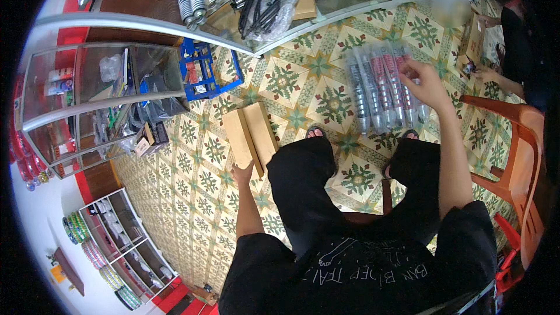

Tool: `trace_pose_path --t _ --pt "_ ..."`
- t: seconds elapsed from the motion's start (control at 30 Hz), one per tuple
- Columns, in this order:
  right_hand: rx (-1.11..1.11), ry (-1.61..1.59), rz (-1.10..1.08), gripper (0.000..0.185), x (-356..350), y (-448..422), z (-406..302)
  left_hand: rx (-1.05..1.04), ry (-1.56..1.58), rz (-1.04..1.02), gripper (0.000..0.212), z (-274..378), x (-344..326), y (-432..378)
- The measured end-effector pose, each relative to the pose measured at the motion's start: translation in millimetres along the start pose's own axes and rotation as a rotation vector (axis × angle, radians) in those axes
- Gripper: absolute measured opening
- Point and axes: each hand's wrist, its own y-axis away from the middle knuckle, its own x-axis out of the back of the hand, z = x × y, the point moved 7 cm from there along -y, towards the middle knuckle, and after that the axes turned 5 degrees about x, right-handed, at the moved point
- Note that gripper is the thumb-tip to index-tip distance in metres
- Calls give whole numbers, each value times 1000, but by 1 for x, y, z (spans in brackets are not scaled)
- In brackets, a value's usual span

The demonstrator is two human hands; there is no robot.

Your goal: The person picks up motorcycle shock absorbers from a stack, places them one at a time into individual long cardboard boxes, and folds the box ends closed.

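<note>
Several shock absorbers [379, 89] in clear plastic sleeves lie side by side on the floor beyond my feet, some with dark coils and some with red. My right hand [421, 82] is over the right side of this row with its fingers bent; whether they grip a sleeve is hidden. To my left, two long plain cardboard boxes rest next to each other, a left box [241, 138] and a right box [261, 131]. At the near end of the left box is my left hand [242, 172], thumb and fingers apart, seemingly touching its corner.
A glass display case [323, 13] with more shock absorbers [197, 0] borders the far side. A blue plastic rack [210, 72] stands by a glass cabinet [105, 96] at left. On the right are an orange plastic chair [520, 140] and another person's hands [488, 74] near a cardboard box [471, 41].
</note>
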Motion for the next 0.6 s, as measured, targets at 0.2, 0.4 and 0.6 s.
trace_pose_path --t 0.2,0.4,0.6 --pt "-125 61 48 16 -21 55 -27 67 46 -155 155 -37 -37 -68" --pt "-325 -108 -70 20 -71 163 -84 -33 -168 -191 133 -36 -96 -100" --pt "-361 -92 -27 19 -39 204 -116 23 -220 -233 117 -47 -88 -76"
